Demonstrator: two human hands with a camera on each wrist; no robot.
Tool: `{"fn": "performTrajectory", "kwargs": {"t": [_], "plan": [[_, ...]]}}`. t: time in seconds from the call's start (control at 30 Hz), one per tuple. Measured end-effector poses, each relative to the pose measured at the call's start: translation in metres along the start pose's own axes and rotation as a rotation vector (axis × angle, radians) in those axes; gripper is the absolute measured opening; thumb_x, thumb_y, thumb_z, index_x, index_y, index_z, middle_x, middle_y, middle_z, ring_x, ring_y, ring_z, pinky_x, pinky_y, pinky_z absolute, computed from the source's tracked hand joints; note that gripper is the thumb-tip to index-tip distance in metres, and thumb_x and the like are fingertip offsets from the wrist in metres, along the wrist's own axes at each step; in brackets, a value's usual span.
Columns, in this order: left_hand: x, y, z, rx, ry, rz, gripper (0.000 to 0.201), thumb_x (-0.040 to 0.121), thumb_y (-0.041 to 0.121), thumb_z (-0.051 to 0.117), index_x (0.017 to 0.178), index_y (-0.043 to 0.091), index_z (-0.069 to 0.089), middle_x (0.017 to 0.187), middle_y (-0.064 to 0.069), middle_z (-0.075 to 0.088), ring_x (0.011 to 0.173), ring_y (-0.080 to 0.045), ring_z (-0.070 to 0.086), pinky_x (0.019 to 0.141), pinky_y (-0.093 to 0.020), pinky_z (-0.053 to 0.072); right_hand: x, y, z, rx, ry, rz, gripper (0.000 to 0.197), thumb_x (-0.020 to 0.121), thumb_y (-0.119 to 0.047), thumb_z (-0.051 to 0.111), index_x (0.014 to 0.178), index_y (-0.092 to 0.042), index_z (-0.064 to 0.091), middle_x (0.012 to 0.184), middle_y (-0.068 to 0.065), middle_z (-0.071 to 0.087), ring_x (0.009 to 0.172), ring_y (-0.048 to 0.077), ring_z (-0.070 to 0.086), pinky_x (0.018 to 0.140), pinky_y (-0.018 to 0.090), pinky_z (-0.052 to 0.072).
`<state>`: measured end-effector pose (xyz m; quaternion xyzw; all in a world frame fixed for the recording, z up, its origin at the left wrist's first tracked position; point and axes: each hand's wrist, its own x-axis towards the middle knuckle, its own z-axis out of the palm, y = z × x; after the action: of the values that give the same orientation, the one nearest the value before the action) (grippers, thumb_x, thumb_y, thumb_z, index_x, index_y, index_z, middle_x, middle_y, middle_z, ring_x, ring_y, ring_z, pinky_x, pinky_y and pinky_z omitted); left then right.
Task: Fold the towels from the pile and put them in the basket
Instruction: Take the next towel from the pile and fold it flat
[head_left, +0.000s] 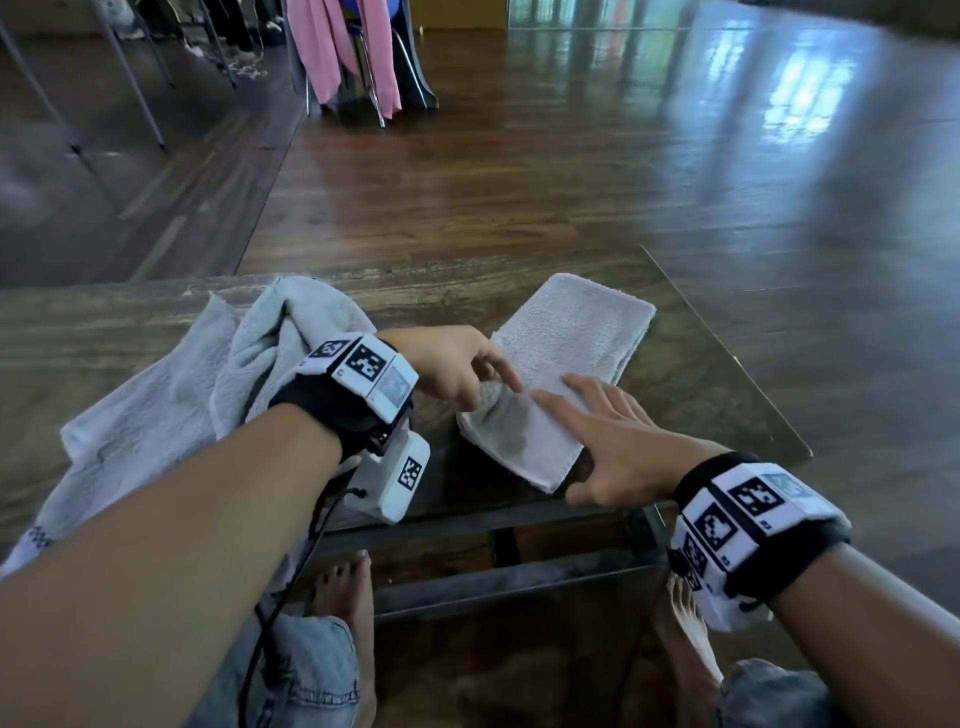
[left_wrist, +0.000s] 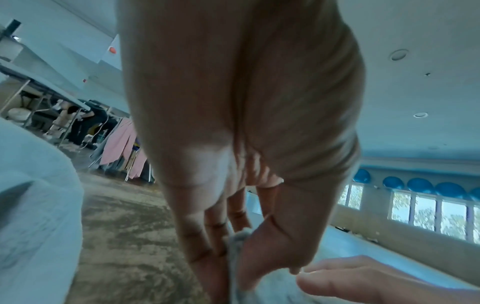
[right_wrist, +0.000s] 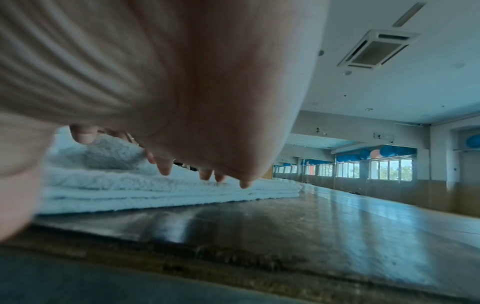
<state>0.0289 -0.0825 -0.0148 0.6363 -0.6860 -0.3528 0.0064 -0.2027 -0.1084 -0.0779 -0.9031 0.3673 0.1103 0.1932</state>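
Grey towel, edge btwn L fingers
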Motion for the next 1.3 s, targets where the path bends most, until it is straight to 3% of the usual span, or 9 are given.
{"fn": "performTrajectory", "kwargs": {"t": [0.07,0.3,0.5,0.6,0.7,0.87,1.1,1.2,1.3], "plan": [[-0.002,-0.001,-0.001,0.033,-0.015,0.041,0.055,0.081,-0.007,0.062,0.123,0.028,0.067,0.09,0.015,0.067,0.076,0.002,0.059,0.067,-0.011,0.046,0.0,-0.001,0.007,0.0,0.037,-0.06,0.121,0.066,-0.064,0.075,0.152,-0.05,-0.008,0.161,-0.011,-0.012,0.148,0.018,-0.014,0.12,0.046,-0.001],[-0.007,-0.007,-0.002,0.186,0.156,0.158,0.036,0.083,-0.001,0.069,0.108,0.023,0.075,0.107,-0.001,0.055,0.093,-0.019,0.06,0.088,-0.038,0.053,0.0,0.0,0.012,-0.007,0.252,-0.199,0.081,0.067,-0.074,0.069,0.139,-0.056,0.036,0.151,-0.007,0.03,0.138,0.022,0.027,0.115,0.041,0.028],[-0.004,-0.018,-0.002,-0.013,0.441,0.242,0.014,0.091,0.02,0.069,0.102,0.012,0.07,0.116,-0.002,0.064,0.107,-0.02,0.061,0.1,-0.042,0.046,-0.004,-0.001,0.004,0.263,0.472,-0.299,0.032,0.084,-0.055,0.063,0.1,-0.029,0.072,0.103,-0.012,0.069,0.092,0.006,0.061,0.087,0.031,0.049],[-0.002,-0.019,-0.004,-0.169,0.523,0.237,0.014,0.097,0.02,0.06,0.1,0.007,0.065,0.1,-0.009,0.072,0.092,-0.026,0.067,0.089,-0.046,0.052,-0.003,0.001,-0.01,0.465,0.578,-0.249,0.021,0.092,-0.044,0.058,0.088,-0.024,0.065,0.075,-0.011,0.065,0.064,0.002,0.058,0.059,0.018,0.041],[0.003,-0.02,-0.006,-0.269,0.593,0.202,0.022,0.1,0.026,0.055,0.096,0.005,0.062,0.088,-0.013,0.07,0.075,-0.018,0.06,0.075,-0.042,0.05,-0.002,0.007,-0.025,0.669,0.666,-0.182,0.02,0.099,-0.038,0.057,0.093,-0.019,0.06,0.076,-0.002,0.068,0.066,0.014,0.063,0.06,0.039,0.05],[0.016,-0.025,-0.005,-0.355,0.604,0.073,0.028,0.098,0.032,0.056,0.094,0.005,0.061,0.082,-0.006,0.066,0.074,-0.019,0.059,0.079,-0.049,0.055,-0.003,0.016,-0.033,0.966,0.543,-0.142,0.057,0.073,-0.045,0.08,0.118,-0.017,0.059,0.105,-0.002,0.077,0.097,0.012,0.074,0.076,0.029,0.062],[0.017,-0.02,-0.005,-0.357,0.451,-0.064,0.025,0.099,0.028,0.056,0.081,0.011,0.058,0.075,-0.005,0.061,0.068,-0.021,0.059,0.066,-0.036,0.055,-0.002,0.016,-0.037,0.941,0.614,-0.072,0.036,0.079,-0.049,0.067,0.098,-0.018,0.07,0.087,-0.003,0.079,0.082,0.012,0.076,0.064,0.03,0.062],[0.013,-0.016,0.001,-0.352,0.175,-0.239,0.024,0.098,0.019,0.056,0.1,-0.004,0.063,0.078,-0.016,0.061,0.057,-0.026,0.062,0.054,-0.032,0.058,-0.001,0.018,-0.034,0.914,0.344,0.06,0.033,0.087,-0.044,0.067,0.092,-0.011,0.07,0.074,0.002,0.077,0.066,0.018,0.075,0.052,0.028,0.059],[0.012,-0.019,0.006,-0.284,0.034,-0.336,0.031,0.096,0.019,0.06,0.109,-0.009,0.061,0.08,-0.029,0.064,0.054,-0.034,0.065,0.068,-0.051,0.06,0.001,0.019,-0.025,0.912,0.046,0.204,0.033,0.094,-0.037,0.067,0.097,-0.004,0.069,0.07,0.008,0.076,0.061,0.02,0.074,0.051,0.026,0.058]]}}
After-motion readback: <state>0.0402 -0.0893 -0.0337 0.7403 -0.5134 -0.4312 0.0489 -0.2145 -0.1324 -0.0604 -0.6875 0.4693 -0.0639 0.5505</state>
